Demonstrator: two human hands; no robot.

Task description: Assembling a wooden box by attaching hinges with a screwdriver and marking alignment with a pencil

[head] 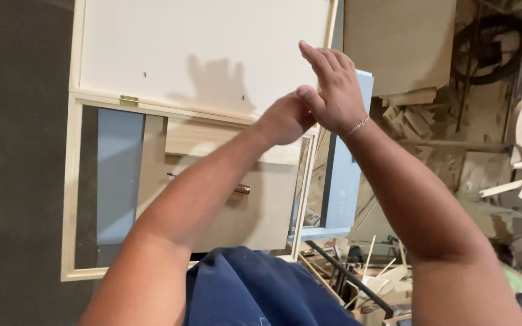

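Note:
Both my hands are raised together above an open pale wooden box. My left hand [285,118] is curled into a fist, its fingers hidden behind my right hand. My right hand [332,90] lies flat against it, fingers straight and pointing away, a thin bracelet on the wrist. Neither hand shows anything held. Below them the box lid [203,51] stands open, joined by a small brass hinge [129,100] to the box frame [70,193]. Inside lie pale boards and a slim tool with a brass end [241,189], partly hidden by my left forearm.
A grey-blue panel [341,181] stands to the right of the box. Wood offcuts, sticks and scrap [418,121] pile up on the right. Dark floor [13,181] lies to the left. My dark blue clothing [255,290] fills the bottom middle.

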